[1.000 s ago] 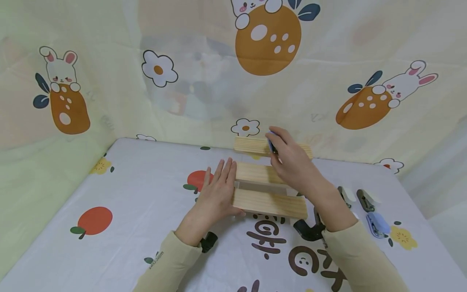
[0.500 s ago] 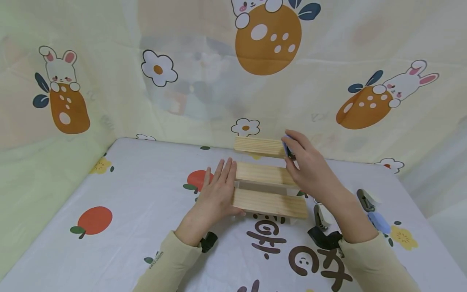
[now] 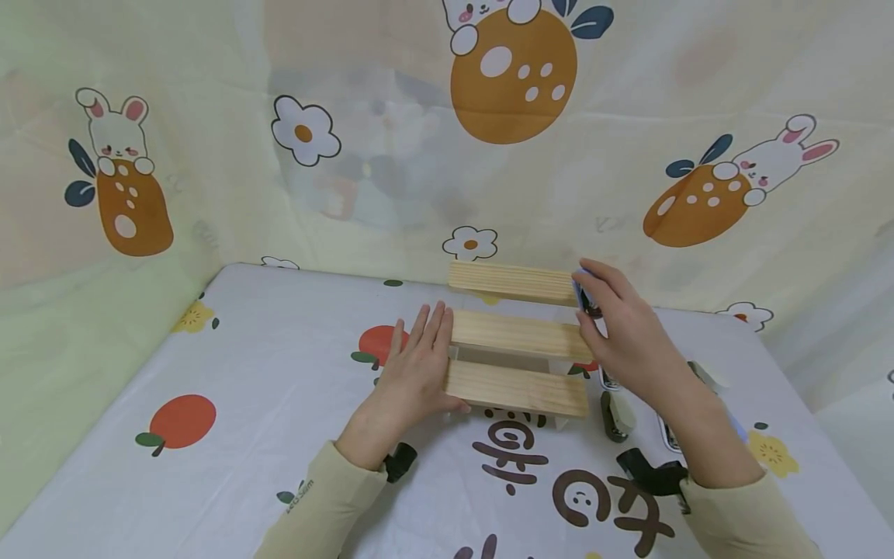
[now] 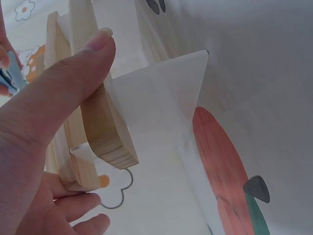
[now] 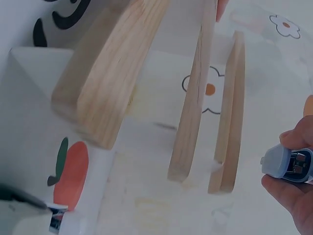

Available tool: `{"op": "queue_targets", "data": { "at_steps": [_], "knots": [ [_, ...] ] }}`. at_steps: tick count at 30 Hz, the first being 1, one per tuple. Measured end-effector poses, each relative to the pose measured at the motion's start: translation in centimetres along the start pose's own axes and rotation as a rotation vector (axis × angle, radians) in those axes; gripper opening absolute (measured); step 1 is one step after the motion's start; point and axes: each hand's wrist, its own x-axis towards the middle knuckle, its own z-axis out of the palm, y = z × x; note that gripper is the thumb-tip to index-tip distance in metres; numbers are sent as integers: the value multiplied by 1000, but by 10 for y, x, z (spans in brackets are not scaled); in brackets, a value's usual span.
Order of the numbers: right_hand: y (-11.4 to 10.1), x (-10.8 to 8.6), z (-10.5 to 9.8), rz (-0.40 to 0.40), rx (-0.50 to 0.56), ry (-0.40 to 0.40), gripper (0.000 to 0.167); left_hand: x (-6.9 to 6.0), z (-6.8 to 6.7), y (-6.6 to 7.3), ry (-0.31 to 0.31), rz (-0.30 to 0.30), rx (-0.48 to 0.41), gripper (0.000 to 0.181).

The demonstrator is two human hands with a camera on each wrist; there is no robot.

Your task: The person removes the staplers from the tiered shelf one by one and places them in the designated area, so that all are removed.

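A three-tier stand has wooden planks, front (image 3: 517,388), middle (image 3: 517,335) and back (image 3: 513,282), on pale translucent supports (image 4: 161,88). My left hand (image 3: 415,369) rests along the planks' left ends with straight fingers. Its thumb (image 4: 85,68) touches the front plank in the left wrist view. At the back plank's right end, my right hand (image 3: 632,334) pinches a small blue stapler (image 5: 278,162) between thumb and fingers. The right wrist view shows that stapler upright, with a visible gap between it and the plank.
To the stand's right lie a white stapler (image 3: 618,416), another pale one (image 3: 708,376) and a blue one (image 3: 737,427), partly covered by the right forearm. A patterned cloth wall (image 3: 377,194) rises behind the table.
My right hand has moved rightward along the back plank with the blue stapler, from about its middle to its right end. The left hand and the stand have stayed put.
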Motion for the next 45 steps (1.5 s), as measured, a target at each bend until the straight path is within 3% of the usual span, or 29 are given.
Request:
{"op": "queue_targets", "data": {
  "at_steps": [20,33,45],
  "knots": [
    [24,-30,-16,81,-54,5,54,0,-1,1,-10,-7,-4,137],
    [36,-48,-26,196,-83,-57,55,0,0,0,-11,-11,-8,137],
    [57,-65,-30,211,-115,-76,55,0,0,0,-1,1,-1,137]
  ]
}}
